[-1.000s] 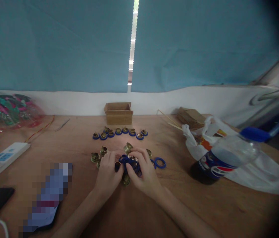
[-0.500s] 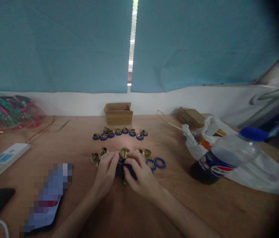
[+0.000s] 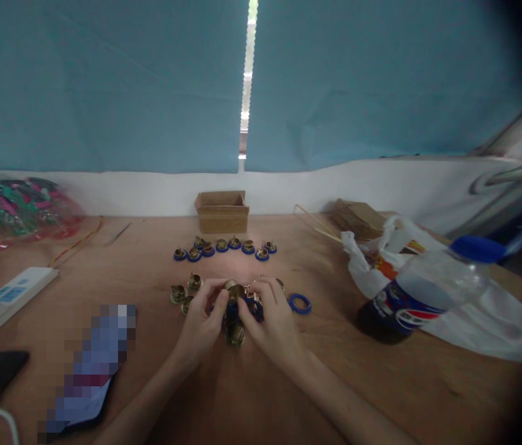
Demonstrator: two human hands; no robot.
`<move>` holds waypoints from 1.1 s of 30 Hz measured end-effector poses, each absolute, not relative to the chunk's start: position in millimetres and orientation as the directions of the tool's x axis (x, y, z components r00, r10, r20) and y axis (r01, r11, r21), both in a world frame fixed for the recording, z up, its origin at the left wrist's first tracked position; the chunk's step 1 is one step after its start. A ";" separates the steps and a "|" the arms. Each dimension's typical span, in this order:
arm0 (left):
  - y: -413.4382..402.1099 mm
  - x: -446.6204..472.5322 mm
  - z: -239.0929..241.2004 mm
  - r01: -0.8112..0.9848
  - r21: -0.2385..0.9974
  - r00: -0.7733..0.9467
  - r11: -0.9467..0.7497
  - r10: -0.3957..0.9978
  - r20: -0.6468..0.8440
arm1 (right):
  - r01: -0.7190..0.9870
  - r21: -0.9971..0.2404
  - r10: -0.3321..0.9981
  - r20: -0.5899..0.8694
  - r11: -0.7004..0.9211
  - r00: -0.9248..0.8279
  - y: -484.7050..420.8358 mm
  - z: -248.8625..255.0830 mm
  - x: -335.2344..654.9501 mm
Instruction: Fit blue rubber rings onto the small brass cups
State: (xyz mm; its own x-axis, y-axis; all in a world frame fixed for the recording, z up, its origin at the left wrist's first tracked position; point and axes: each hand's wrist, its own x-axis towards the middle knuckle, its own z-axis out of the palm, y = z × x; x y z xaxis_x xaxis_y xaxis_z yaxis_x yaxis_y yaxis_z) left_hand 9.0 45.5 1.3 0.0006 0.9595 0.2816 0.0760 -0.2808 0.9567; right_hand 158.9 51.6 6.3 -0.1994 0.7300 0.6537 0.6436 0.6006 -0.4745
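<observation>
Between my two hands is a round brass-coloured metal fitting, tilted, with something blue just beneath it. My left hand pinches the fitting from the left side. My right hand has its thumb against the fitting's right side, its other fingers curled over and partly hidden. Another brass fitting lies on the table below my fingers. More fittings sit to the left of my left hand. A loose blue ring lies just right of my right hand. Blue pieces under the hands are mostly covered.
Several fittings with blue rings stand in a cluster before an open cardboard box. At right are a cola bottle and a white plastic bag. A phone and a power strip lie at left.
The fitting between my hands has tipped over from facing upward. My right hand has shifted slightly right and now covers a blue ring that showed beside it.
</observation>
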 end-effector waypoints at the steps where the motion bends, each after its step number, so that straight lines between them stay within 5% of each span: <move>1: 44.6 10.0 1.9 0.049 0.959 0.008 -0.277 0.961 0.277 | 0.657 -0.505 0.767 0.615 0.560 -0.181 53.3 6.0 159.6; 7: 40.7 15.3 -0.2 -0.028 0.950 0.093 -0.312 0.945 0.313 | 0.601 -0.575 0.810 0.538 0.555 -0.235 59.8 1.9 164.0; 21: 40.6 12.1 -4.4 0.400 0.799 0.068 -0.449 0.884 0.463 | 0.560 -0.535 0.748 0.608 0.633 -0.266 59.3 -4.5 163.3; 27: 39.7 9.3 -0.4 0.416 0.770 0.137 -0.483 0.871 0.472 | 0.210 -0.930 0.929 0.235 0.300 -0.287 61.3 8.4 159.9; 33: 40.4 7.5 -1.5 0.452 0.676 0.276 -0.581 0.812 0.514 | -0.075 -0.997 0.913 0.020 -0.012 -0.408 65.0 7.3 158.5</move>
